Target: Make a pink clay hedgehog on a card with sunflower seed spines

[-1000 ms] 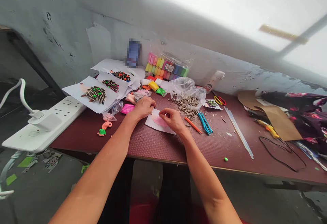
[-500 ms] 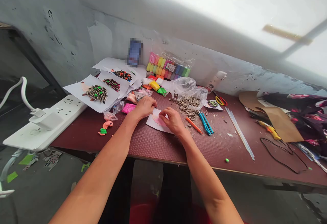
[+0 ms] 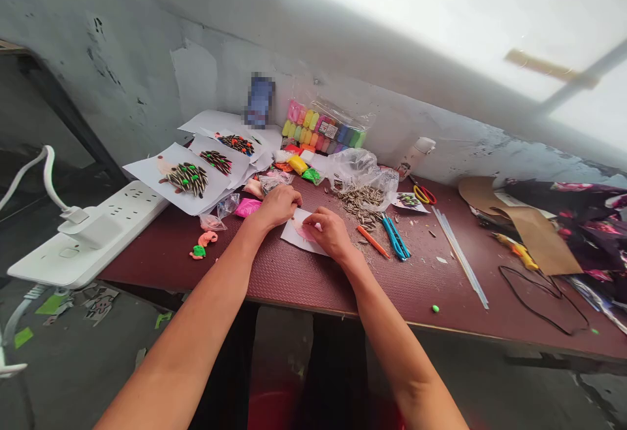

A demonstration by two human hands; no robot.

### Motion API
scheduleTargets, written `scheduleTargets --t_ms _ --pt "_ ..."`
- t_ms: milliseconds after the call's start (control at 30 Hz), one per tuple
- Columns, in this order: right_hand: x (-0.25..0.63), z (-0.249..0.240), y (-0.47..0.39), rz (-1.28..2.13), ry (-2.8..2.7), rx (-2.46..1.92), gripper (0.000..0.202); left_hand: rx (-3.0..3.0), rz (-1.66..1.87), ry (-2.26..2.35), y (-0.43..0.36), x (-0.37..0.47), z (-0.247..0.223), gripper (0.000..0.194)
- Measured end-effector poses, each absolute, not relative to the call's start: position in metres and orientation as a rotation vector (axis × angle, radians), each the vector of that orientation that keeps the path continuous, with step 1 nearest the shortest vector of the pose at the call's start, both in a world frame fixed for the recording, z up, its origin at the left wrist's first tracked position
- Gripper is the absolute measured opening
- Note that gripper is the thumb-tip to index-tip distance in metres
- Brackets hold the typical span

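On the table in front of me lies a small white card (image 3: 292, 238) with a flat pink shape (image 3: 300, 228) on it, which looks like modelling clay. My left hand (image 3: 280, 204) rests at the card's far left edge, fingers curled and pressed together; what is under the fingertips is hidden. Over the card's right part, my right hand (image 3: 329, 231) is closed in a pinch, its fingertips down at the pink shape. Anything between them is too small to make out. A pink clay packet (image 3: 247, 207) lies just left of my left hand.
Striped sunflower seeds (image 3: 362, 201) spill from a clear bag. An orange pen (image 3: 373, 242), a blue cutter (image 3: 396, 237), scissors (image 3: 424, 193) and glue sticks (image 3: 460, 257) lie rightward. Seed-covered hedgehog sheets (image 3: 189, 180) and a power strip (image 3: 83, 237) are left; a glue gun (image 3: 516, 250) far right.
My right hand has shifted very slightly left over the card, its fingertips closer together on the pink shape. The left hand has stayed at the card's edge.
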State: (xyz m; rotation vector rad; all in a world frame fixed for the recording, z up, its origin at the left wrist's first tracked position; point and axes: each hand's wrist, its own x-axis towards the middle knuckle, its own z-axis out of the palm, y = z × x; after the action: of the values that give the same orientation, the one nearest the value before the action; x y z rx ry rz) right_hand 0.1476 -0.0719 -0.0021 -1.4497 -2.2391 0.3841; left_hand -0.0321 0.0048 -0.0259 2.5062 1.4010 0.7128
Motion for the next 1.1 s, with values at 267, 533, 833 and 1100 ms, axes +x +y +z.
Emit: scheduleTargets --t_ms 267,533,833,1100 --pt "0.148 0.002 -0.076 0.338 -2.322 -1.434 0.017 2.475 0.721 1.390 0.003 -0.032 -0.024 0.030" --pt "0.149 0.005 -0.076 0.324 -2.330 -1.476 0.026 2.432 0.680 1.415 0.002 -0.033 -0.019 0.027" --pt "0.149 0.008 -0.081 0.268 -2.386 -1.509 0.029 2.449 0.615 1.419 0.000 -0.032 -0.015 0.028" --pt "0.148 0.008 -0.086 0.181 -2.465 -1.469 0.029 2.445 0.595 1.423 -0.001 -0.032 -0.013 0.026"
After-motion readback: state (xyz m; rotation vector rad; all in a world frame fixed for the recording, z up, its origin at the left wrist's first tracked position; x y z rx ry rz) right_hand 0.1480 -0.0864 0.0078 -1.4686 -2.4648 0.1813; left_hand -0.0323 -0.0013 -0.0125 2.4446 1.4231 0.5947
